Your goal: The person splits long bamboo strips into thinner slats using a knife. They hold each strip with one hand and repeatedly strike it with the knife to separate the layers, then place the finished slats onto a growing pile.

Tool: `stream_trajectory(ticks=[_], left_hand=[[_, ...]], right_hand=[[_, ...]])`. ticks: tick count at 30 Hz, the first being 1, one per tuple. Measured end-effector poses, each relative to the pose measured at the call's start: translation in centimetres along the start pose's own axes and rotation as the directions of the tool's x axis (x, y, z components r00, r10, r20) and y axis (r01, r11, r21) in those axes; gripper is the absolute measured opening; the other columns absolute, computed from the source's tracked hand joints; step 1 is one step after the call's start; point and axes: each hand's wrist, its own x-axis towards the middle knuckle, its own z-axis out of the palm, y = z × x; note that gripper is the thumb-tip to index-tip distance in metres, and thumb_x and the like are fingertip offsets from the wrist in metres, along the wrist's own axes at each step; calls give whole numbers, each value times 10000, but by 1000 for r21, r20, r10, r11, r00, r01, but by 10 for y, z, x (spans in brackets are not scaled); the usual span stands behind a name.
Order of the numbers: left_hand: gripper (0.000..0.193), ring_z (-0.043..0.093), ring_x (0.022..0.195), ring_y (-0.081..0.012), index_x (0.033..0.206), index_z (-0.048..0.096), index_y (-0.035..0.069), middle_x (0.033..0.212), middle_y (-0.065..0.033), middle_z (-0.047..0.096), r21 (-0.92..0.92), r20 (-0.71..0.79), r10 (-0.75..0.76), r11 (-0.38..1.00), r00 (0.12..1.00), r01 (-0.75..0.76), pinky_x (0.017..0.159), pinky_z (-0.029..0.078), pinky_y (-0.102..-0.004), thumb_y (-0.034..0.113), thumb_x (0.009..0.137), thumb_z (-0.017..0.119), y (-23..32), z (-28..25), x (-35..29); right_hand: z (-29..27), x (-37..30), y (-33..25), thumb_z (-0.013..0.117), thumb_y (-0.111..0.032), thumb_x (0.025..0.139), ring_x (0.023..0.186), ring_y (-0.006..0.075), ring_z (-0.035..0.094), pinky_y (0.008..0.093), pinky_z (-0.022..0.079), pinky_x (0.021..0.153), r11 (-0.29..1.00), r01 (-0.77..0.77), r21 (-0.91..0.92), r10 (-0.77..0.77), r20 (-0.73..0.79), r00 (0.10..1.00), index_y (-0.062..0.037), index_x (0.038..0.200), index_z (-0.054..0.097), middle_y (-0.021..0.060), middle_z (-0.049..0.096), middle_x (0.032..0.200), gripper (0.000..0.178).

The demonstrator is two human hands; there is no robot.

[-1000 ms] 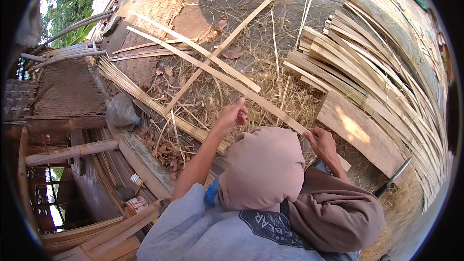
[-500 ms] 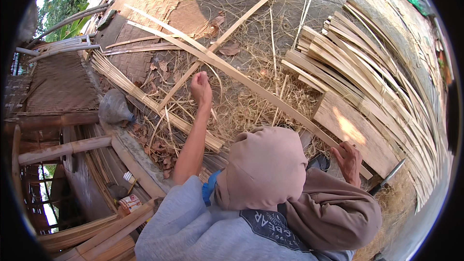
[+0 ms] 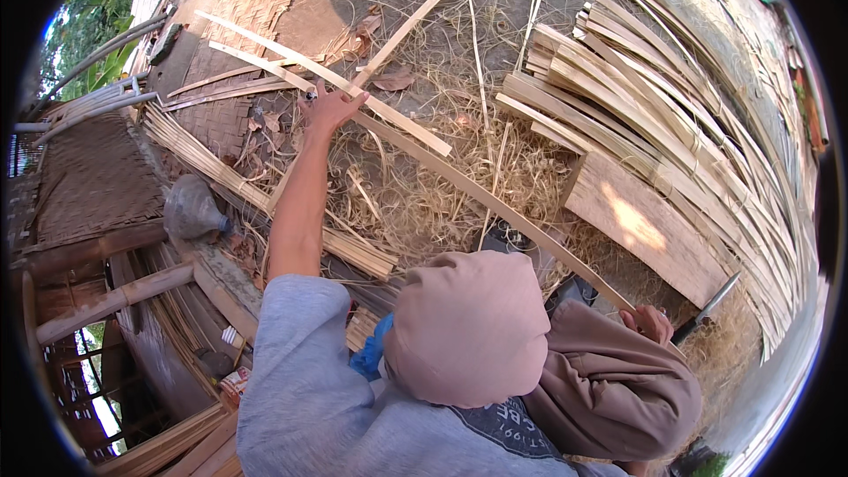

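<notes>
A long pale bamboo strip [image 3: 495, 203] runs slantwise from the far left down to the near right. My left hand [image 3: 332, 109], arm stretched out, is closed around its far part. Close to my body, my right hand [image 3: 649, 322] grips the near end, partly covered by the brown sleeve. A second, shorter strip [image 3: 411, 128] lies across the far part of the first, by my left fingers. Beyond them, another flat strip [image 3: 424, 13] slants toward the top. A knife [image 3: 715, 299] with its blade pointing up and away rests right of my right hand.
A thick wooden block [image 3: 649, 230] lies at the right, beside a large pile of split bamboo [image 3: 636, 106]. Curly shavings [image 3: 406, 199] cover the ground. Bundled thin strips [image 3: 212, 159] and a clear plastic jug [image 3: 192, 208] are at the left, near a bamboo frame [image 3: 115, 300].
My left hand has moved farther out and left, from below the strips onto the long one. The shorter strip now shows its near end lying apart. My right hand stays at the near end.
</notes>
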Motion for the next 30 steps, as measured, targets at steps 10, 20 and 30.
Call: stream_trajectory(ticks=[10,20,30], left_hand=[[489,687,926,-227,978,793,117,836,-66,759,-865,-279,-363,497,889,-69,930,476,-432,520,1028,521,-55,33,31],[641,621,802,-170,1128,595,67,940,-66,630,-916,95,-297,-399,950,-33,735,553,-337,673,1052,399,34,89,-185],[513,677,1138,-238,1444,499,58,1316,-152,653,-813,172,603,-360,779,458,905,600,-420,404,1072,572,191,83,-317]], right_hand=[[5,-4,18,871,-313,789,603,320,631,404,453,579,975,-221,5,216,192,957,-28,818,692,127,652,679,338],[32,47,3,730,-402,972,522,82,495,303,390,463,750,-470,465,342,336,878,8,693,647,15,527,534,503],[111,134,-105,657,-246,1021,715,179,654,324,537,725,755,-167,634,-136,400,906,31,1064,712,118,704,791,285]])
